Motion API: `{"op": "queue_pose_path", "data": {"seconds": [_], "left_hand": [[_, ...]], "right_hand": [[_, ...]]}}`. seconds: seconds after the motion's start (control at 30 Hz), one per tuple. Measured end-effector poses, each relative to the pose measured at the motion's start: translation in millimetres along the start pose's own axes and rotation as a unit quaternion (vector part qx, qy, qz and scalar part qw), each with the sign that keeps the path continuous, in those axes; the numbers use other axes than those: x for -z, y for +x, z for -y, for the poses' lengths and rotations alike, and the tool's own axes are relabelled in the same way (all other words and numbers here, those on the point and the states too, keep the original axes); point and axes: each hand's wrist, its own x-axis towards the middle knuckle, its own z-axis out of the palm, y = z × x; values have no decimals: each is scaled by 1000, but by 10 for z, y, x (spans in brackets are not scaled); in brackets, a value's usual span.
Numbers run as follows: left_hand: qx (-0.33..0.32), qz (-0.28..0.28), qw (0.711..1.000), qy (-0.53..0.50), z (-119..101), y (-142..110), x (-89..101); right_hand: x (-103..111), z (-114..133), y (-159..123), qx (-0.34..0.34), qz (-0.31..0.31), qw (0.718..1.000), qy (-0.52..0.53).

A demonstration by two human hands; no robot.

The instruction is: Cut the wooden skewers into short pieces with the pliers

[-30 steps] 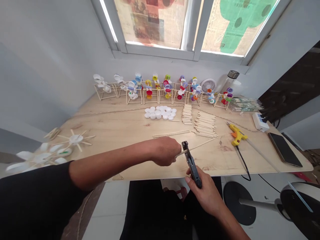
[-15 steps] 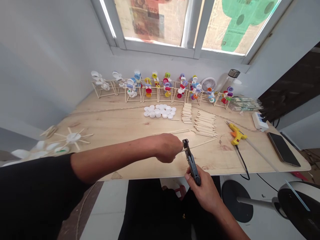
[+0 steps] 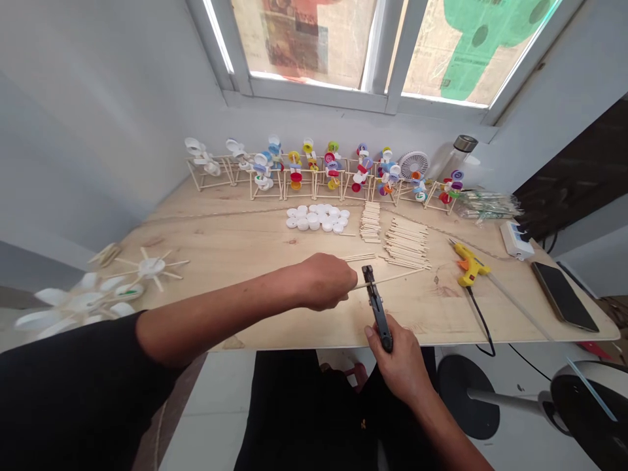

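A thin wooden stick (image 3: 400, 277) is pinched in my left hand (image 3: 326, 282), whose fingers are curled and mostly turned away from view. The stick runs out to the right and passes across the head of a pair of black pliers (image 3: 377, 307). My right hand (image 3: 400, 360) is closed around the handles of the pliers, near the table's front edge. Beyond my left hand lie a few long wooden sticks (image 3: 360, 257), partly hidden by it. Past the pliers are a pile of short sticks (image 3: 406, 242) and a smaller pile of shorter pieces (image 3: 370, 222).
White bottle caps (image 3: 318, 218) lie grouped mid-table. Stick frames with coloured caps (image 3: 330, 183) line the wall beside a small fan (image 3: 413, 166) and a bottle (image 3: 454, 157). To the right are a yellow glue gun (image 3: 471, 265), a power strip (image 3: 517, 240) and a phone (image 3: 564, 296).
My left hand has risen slightly away from me, and the pliers have moved a little away from me too. The stick still crosses the pliers' head. The camera view has shifted slightly.
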Motion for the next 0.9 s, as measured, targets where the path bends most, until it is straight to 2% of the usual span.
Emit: {"op": "queue_pose_path", "data": {"seconds": [0.13, 0.2, 0.27, 0.33, 0.43, 0.5, 0.6, 0.7, 0.9], "left_hand": [[-3, -1, 998, -69, 123, -55, 56], [-5, -23, 994, -103, 188, -104, 64], [13, -76, 990, -114, 215, -159, 23], [59, -152, 981, -103, 184, -197, -82], [128, -277, 949, -83, 41, -187, -334], [135, -336, 930, -65, -71, -133, -516], [126, -394, 910, -29, -186, -20, -713], [124, -419, 899, 12, -221, 66, -777], [112, -445, 888, 42, -192, 90, -743]], "right_hand": [[-12, 5, 56, 0, -2, 1000, 9], [-22, 7, 80, 0, -6, 1000, 16], [-33, 12, 98, -2, -7, 1000, 26], [-43, 20, 109, -4, -8, 999, 38], [-53, 39, 121, -7, -12, 998, 55], [-60, 53, 129, -9, -10, 997, 71], [-75, 73, 132, -13, 4, 995, 94], [-91, 90, 126, -6, 9, 996, 90], [-93, 129, 182, 25, -27, 999, 31]]}}
